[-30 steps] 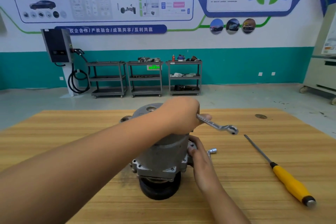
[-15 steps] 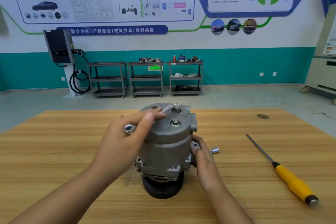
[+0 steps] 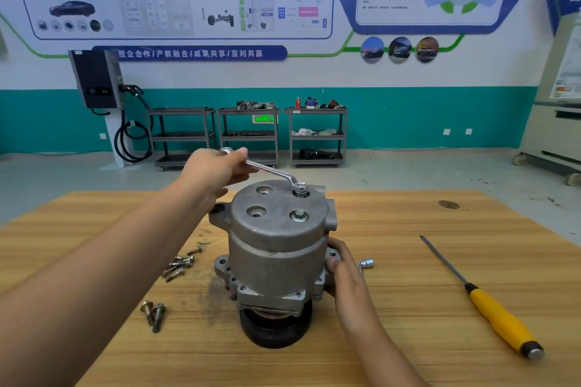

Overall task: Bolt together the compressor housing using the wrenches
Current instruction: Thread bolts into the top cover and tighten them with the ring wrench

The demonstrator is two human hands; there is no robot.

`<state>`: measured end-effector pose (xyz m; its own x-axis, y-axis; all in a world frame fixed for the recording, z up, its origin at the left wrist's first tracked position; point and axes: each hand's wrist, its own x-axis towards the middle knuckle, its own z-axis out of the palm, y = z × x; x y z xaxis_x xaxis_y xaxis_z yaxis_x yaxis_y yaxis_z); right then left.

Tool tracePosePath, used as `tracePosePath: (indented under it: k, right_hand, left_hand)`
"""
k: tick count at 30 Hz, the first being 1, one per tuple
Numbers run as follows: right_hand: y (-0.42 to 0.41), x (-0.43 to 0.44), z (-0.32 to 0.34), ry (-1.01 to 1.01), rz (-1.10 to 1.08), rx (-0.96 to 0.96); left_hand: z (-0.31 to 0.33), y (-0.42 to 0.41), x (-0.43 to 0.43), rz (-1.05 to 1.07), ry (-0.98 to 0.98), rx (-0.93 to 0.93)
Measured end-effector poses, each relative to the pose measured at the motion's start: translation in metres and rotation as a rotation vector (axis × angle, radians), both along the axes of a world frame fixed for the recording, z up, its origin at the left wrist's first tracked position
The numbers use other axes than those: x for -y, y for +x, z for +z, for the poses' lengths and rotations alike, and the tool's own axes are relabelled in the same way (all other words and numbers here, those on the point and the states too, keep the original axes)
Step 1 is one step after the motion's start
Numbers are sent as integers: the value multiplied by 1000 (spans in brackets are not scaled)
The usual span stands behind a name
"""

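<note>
Nearest the bottom edge, both forearms come in from the lower corners over the wooden table [image 3: 408, 308], the left one stretched long and diagonal up toward the middle. Two loose bolts [image 3: 154, 316] lie left of centre, with a bigger cluster of bolts [image 3: 180, 262] a bit further back. The compressor housing [image 3: 276, 248] stands upright dead centre on its black pulley [image 3: 275, 328]. The right hand [image 3: 341, 264] holds the housing low on its right side: thumb on the mounting flange, fingers curled round behind where I can't see them. A second wrench [image 3: 366, 263] pokes out just beside that hand; can't tell if it's touching. Over on the right lies a yellow-handled screwdriver [image 3: 500, 320], well apart, tip pointing away. Up top, the left hand [image 3: 213, 171] is wrapped tight round the handle of an offset ring wrench [image 3: 270, 170], wrist raised above the housing's upper left, and the ring end sits on the far bolt [image 3: 301, 187] on the cap. A nearer bolt [image 3: 298, 214] sits on the cap too. At the back wall there are three grey shelf carts [image 3: 248, 135] and a charging unit [image 3: 96, 78] in the upper left.
</note>
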<state>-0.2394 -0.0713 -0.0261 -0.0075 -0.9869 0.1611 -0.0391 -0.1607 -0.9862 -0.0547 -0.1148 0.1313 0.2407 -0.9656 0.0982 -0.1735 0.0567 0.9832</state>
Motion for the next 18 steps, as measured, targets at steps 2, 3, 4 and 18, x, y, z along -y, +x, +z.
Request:
tracePosePath:
  k: [2,3,4,18]
  right_hand:
    - [-1,1,-1,5,-3,4]
    - [-1,1,-1,3,-5,7]
    - [-1,1,-1,1,-6,8]
    - [0,-1,1,1,17,-43]
  left_hand:
    - [13,-10,12,-30,82,17]
    - [18,-16,18,-48,113,47]
    - [23,-23,22,-64,137,88]
    - [42,-94,39,-356,114,513]
